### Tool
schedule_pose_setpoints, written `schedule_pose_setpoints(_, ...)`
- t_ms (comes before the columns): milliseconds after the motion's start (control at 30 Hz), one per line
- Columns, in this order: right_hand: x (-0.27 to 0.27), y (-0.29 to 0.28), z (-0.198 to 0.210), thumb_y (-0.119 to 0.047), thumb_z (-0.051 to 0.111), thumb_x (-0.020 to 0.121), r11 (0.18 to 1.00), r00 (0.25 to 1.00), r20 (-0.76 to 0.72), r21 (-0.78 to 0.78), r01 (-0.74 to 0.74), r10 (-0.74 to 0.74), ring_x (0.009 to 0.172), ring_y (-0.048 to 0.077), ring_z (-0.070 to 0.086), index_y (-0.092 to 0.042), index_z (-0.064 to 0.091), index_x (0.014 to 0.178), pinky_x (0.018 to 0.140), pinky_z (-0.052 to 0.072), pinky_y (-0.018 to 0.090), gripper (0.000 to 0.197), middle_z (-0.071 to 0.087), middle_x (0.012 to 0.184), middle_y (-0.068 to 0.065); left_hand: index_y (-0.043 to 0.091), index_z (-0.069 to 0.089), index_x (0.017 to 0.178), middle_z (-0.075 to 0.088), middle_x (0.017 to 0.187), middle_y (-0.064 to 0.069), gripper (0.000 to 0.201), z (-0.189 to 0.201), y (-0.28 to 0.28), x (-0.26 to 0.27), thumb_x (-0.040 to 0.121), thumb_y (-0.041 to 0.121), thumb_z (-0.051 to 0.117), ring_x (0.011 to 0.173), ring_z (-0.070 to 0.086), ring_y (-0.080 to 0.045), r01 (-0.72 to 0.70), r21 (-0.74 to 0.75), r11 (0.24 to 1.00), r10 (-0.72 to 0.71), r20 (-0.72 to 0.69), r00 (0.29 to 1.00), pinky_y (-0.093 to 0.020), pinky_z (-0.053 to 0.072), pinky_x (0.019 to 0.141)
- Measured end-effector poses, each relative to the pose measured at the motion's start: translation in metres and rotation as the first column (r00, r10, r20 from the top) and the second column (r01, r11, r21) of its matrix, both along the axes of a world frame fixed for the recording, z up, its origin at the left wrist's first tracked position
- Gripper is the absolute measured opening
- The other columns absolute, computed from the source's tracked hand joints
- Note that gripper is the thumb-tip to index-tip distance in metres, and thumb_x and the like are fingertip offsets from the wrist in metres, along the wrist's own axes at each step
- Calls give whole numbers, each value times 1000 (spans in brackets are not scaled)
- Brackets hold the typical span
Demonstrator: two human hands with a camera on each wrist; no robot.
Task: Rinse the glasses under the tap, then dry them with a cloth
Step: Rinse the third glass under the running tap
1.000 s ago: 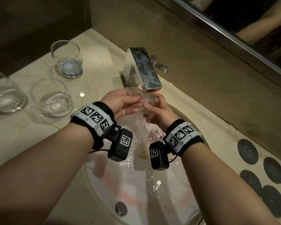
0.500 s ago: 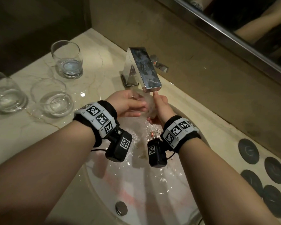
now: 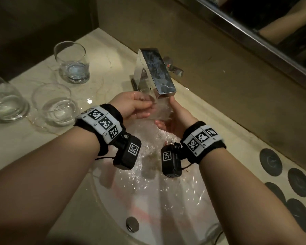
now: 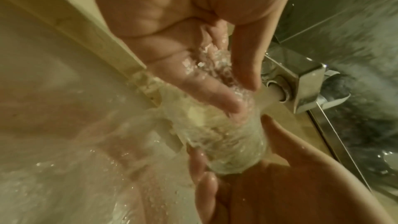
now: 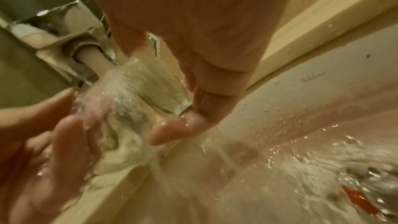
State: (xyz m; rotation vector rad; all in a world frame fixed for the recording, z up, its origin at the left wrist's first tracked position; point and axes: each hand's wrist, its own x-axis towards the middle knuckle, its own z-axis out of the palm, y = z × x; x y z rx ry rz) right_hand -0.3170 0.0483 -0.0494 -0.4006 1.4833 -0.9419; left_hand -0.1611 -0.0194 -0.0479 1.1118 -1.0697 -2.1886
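Observation:
I hold a clear tumbler (image 3: 162, 110) under the running chrome tap (image 3: 155, 75), over the sink. My left hand (image 3: 143, 106) pinches its rim, fingers (image 4: 217, 98) inside the mouth and thumb outside. My right hand (image 3: 173, 119) is curled round the base of the tumbler (image 4: 228, 156); the thumb (image 5: 172, 132) lies against the tumbler (image 5: 150, 94). Water streams over the glass and both hands. Three more tumblers stand on the counter at the left: one at the back (image 3: 72, 62), one nearer the sink (image 3: 56, 105), one at the frame's edge (image 3: 5, 101).
The white basin (image 3: 184, 209) is wet, with a round metal drain plug (image 3: 132, 224) near its front. The tap lever (image 3: 175, 69) sticks out behind the spout. Several dark round coasters (image 3: 270, 161) lie on the right counter. A wall and mirror (image 3: 254, 23) stand close behind.
Both hands have lifted the tumbler closer under the spout. My right hand has turned so its fingers point up along the glass.

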Motion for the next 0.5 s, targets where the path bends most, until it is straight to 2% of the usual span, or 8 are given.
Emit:
schedule_pose_setpoints(67,-2,4,-2,-37,47,97,997,998,-55,-75,-29,25,83,21,61,-19,49,125,63,52,26,33,57,116,10,7,61,83,71,70,-4,17,-2,2,-2,87,-8,52,65,69,-11,-16,38,999,17,-37,999,-18,57,59)
schedule_pose_setpoints(133,-6,8,-4,-19,58,92,989,992,-107,-128,-78,65,89,23,62,-26,37,138,65,51,27,51,53,126,9,6,61,87,71,73,-6,16,-3,4,-2,87,-7,52,66,70,-12,-29,73,997,32,-49,998,-19,57,60)
schedule_pose_setpoints(167,-6,10,-4,-13,61,89,983,984,-147,-139,-120,99,89,23,63,-27,36,138,67,50,28,56,54,124,8,6,61,89,71,75,-6,16,-3,5,-2,88,-7,52,67,70,-12,-26,79,997,30,-50,998,-19,57,60)
schedule_pose_setpoints(267,-8,12,-4,-9,63,87,974,965,-230,-157,-162,124,89,25,64,-27,41,129,71,49,31,50,57,116,5,6,60,94,72,79,-7,15,-4,4,-2,87,-6,53,70,71,-12,2,90,996,4,-67,998,-18,57,60)
schedule_pose_setpoints(500,-10,13,-6,-9,63,87,976,971,-219,-173,-134,94,83,23,65,-30,46,120,69,49,30,43,54,122,8,6,59,93,72,79,-7,16,-3,3,-5,86,-7,54,72,71,-12,48,80,996,-43,-68,997,-16,56,57)
